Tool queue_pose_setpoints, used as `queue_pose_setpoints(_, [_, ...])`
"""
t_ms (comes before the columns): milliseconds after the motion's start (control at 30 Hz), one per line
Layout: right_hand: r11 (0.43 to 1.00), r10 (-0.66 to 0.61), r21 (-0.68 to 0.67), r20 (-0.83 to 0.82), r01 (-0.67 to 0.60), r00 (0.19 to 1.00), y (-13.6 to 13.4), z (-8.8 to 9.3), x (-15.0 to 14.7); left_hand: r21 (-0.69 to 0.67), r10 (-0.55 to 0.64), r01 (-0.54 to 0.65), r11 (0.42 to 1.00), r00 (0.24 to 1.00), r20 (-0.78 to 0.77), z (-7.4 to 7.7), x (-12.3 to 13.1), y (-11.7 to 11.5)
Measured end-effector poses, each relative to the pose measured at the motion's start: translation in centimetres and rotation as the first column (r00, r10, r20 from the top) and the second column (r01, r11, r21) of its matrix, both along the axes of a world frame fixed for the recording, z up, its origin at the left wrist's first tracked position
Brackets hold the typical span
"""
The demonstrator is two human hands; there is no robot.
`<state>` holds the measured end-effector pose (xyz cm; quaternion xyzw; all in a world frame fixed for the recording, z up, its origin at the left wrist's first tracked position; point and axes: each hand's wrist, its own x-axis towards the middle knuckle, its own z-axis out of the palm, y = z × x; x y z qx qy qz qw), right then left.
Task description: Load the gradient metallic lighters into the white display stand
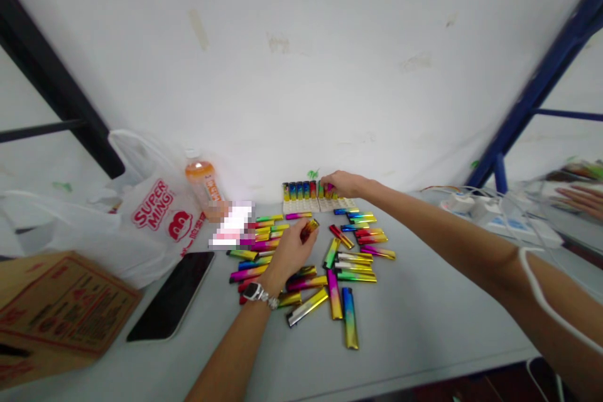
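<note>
- Left hand (pixel 293 244): fingers curled round one lighter (pixel 311 227), its end showing beyond them
- Right hand (pixel 343 183): fingers drawn together at the upright lighters (pixel 299 191); cannot tell whether it grips one
- Done, it seems: a short row stands in pale trays (pixel 300 207), from beneath the right hand out to its left
- Remaining: many loose lighters (pixel 350 320) lie on the table (pixel 424 333), around and beside the left hand

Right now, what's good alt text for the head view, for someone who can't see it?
A person's left hand holds a lighter over scattered colourful lighters on a grey table; the right hand is at a row of upright lighters.
</note>
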<state>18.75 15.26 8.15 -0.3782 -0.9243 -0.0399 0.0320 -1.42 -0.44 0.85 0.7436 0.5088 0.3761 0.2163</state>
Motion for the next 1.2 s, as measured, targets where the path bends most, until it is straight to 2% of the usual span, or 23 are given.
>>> queue_pose_setpoints(333, [0.998, 0.040, 0.036, 0.085, -0.043, 0.996, -0.4, -0.1, -0.8, -0.001, 0.000, 0.000, 1.000, 1.000, 0.008, -0.1, 0.1, 0.1])
queue_pose_setpoints(433, [0.994, 0.055, 0.087, 0.115, -0.065, 0.992, -0.5, -0.4, -0.9, -0.009, 0.003, -0.003, 1.000, 1.000, 0.004, -0.2, 0.0, 0.1])
queue_pose_setpoints(567, [0.977, 0.069, 0.195, 0.074, -0.083, 0.995, -0.9, -1.7, -0.5, 0.003, 0.009, -0.009, 1.000, 1.000, 0.000, -0.4, -0.1, 0.3])
queue_pose_setpoints(700, [0.957, 0.017, 0.289, -0.037, -0.006, 0.999, -1.4, -3.1, 0.2, 0.008, 0.009, -0.009, 1.000, 1.000, 0.002, -0.6, -0.1, 0.3])
queue_pose_setpoints(900, [0.916, -0.025, 0.390, -0.165, 0.088, 0.986, -2.8, -4.4, 0.7, 0.007, 0.013, -0.013, 1.000, 1.000, 0.004, -0.3, 0.0, 0.2])
queue_pose_setpoints(1100, [0.888, -0.146, 0.392, -0.256, 0.241, 0.955, -4.4, -6.2, 0.5, 0.035, 0.038, -0.038, 0.999, 0.999, 0.000, -0.4, -0.3, 0.1])
queue_pose_setpoints(1200, [0.873, -0.215, 0.365, -0.309, 0.324, 0.926, -4.8, -6.3, 0.2, 0.030, 0.043, -0.043, 0.999, 0.999, 0.006, -0.3, -0.2, 0.0])
